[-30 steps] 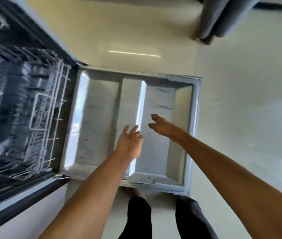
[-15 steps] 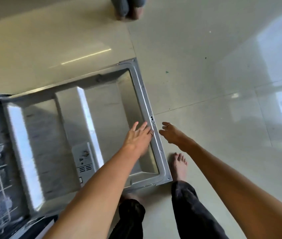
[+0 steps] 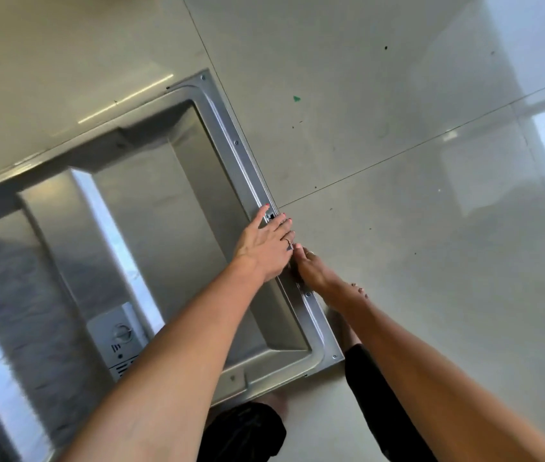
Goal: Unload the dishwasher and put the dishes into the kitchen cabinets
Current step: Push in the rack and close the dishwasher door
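Basically the person is at the closing step: both hands sit on the far edge of the lowered stainless-steel dishwasher door, which lies flat and open over the glossy pale tiled floor.

Left hand: fingers straight and spread, laid flat over the door's top rim next to the dark latch slot, nothing enclosed in the grip. Right hand: at the same rim just beside the left, touching it or nearly so; its fingers go under or along the edge, so whether that grip is curled on the rim can't be told.

No dishes visible anywhere. Judging by that, unloading looks finished or nearly so, but the racks are out of frame at left, so not confirmable.

Next move probably calls for both hands getting purchase under the rim, lifting the door up and swinging it toward the tub until the latch catches, with feet clear of the hinge side.

Hard to read: left part of the door is motion-blurred; the grey detergent dispenser is partly covered by the left forearm; cabinets not in view.
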Demonstrator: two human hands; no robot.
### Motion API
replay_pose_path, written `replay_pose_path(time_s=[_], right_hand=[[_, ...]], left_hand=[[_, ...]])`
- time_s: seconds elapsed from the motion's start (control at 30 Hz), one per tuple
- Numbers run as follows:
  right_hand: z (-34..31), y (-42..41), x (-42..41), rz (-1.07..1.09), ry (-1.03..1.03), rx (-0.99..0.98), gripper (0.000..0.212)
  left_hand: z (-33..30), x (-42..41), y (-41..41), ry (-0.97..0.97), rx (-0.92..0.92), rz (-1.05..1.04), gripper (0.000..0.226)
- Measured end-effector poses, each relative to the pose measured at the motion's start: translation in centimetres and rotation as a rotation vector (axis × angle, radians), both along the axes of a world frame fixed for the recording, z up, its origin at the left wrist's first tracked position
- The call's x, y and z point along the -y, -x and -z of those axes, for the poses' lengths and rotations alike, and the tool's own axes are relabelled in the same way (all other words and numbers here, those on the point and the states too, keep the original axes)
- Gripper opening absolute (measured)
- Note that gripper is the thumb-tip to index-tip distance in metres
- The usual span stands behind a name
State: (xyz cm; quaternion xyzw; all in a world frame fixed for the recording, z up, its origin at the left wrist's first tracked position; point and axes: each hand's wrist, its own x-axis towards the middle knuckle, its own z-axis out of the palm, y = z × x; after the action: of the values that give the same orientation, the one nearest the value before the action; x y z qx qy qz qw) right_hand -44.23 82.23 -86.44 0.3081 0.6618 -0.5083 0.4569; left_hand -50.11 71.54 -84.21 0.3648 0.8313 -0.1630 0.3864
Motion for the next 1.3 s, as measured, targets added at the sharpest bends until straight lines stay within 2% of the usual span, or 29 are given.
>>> replay_pose_path(time_s=[0.27,0.37,0.43,0.6,0.93,1.0,1.13,1.3], right_hand=[[4.1,-1.0,0.1,0.099,-0.057,0.085,0.062],[4.3,-0.6,-0.1,0.088,-0.085,0.116,0.056],[3.4,-0.1,0.1,0.070,-0.101,0.137,0.044],[-2.7,0.0,-0.1,0.009,-0.122,0.101,0.040],[-21.3,-0.2,2.5,-0.195,-0.105,-0.036,0.036],[-25.1,-0.2,3.4,-0.301,-0.121,-0.072,0.034],[-32.4,-0.6,5.8,-0.726,-0.232,-0.286,0.021],[-41.3,-0.4,10.0,-1.225,-0.368,-0.666,0.073]], left_hand=[[2.8,-3.6,1.7,0.137,0.026,0.072,0.042],[2.5,-4.1,1.7,0.188,0.013,0.069,0.040],[2.1,-4.1,1.5,0.191,0.002,0.082,0.039],[-2.9,-3.4,1.1,0.114,-0.035,0.066,0.038],[-21.7,1.0,-0.9,0.040,-0.078,-0.010,0.033],[-25.6,2.6,-1.6,0.016,-0.109,-0.023,0.034],[-33.2,7.2,-4.1,-0.079,-0.173,-0.089,0.035],[-41.5,14.7,-7.8,-0.258,-0.292,-0.217,0.040]])
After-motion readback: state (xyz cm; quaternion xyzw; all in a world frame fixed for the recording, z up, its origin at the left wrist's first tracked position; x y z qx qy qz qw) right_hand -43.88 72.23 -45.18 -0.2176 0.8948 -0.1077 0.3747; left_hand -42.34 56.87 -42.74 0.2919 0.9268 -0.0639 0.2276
